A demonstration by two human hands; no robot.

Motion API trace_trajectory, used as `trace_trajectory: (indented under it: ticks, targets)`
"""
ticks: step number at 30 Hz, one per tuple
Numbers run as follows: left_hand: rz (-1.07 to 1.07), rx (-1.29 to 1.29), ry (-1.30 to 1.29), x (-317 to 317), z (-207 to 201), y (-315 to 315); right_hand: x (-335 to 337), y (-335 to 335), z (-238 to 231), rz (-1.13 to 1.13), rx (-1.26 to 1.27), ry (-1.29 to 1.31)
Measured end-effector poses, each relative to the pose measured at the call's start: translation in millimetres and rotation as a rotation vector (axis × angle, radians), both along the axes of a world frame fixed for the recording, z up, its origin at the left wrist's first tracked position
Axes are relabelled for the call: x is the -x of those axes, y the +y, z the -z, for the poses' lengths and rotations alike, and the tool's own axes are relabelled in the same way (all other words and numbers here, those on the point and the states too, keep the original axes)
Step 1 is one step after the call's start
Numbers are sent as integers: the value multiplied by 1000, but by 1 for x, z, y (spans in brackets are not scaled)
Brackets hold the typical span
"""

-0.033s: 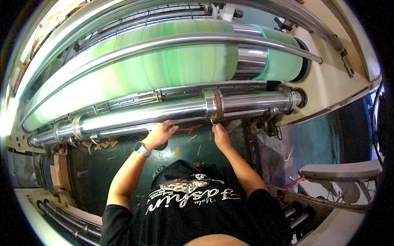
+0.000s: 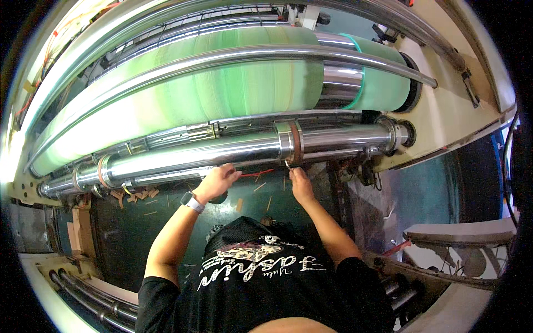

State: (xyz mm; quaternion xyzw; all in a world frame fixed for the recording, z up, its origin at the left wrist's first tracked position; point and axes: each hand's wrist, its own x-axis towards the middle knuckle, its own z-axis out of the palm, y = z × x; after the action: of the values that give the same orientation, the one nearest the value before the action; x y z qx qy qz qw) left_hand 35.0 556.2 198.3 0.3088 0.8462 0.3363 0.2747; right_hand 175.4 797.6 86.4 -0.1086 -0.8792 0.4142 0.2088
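A polished steel roller crosses in front of me, with a thinner bar along its near underside. My left hand, a watch on its wrist, is closed against the thinner bar; what its fingers grip, if anything, is hidden. My right hand pinches a small thin metal piece, its kind unclear, just under a metal collar with a brown ring beside it. Between the hands runs a narrow red strip or cord, close to my left fingertips.
Beyond the roller is a large drum wrapped in green sheet, crossed by a steel rail. Machine side plates stand left and right. Small tan scraps lie on the dark green floor. Dark rollers sit at lower left.
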Motion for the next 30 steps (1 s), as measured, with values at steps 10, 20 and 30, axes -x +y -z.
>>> trace_trajectory:
  ticks: [10, 20, 30]
  targets:
    - [30, -11, -15, 6, 6, -1, 4, 17, -16, 54, -187, 120]
    - [9, -19, -110, 16, 6, -22, 70, 35, -102, 149, -351, 315]
    - [-63, -114, -202, 28, 5, -60, 98, 32, -86, 88, -94, 424]
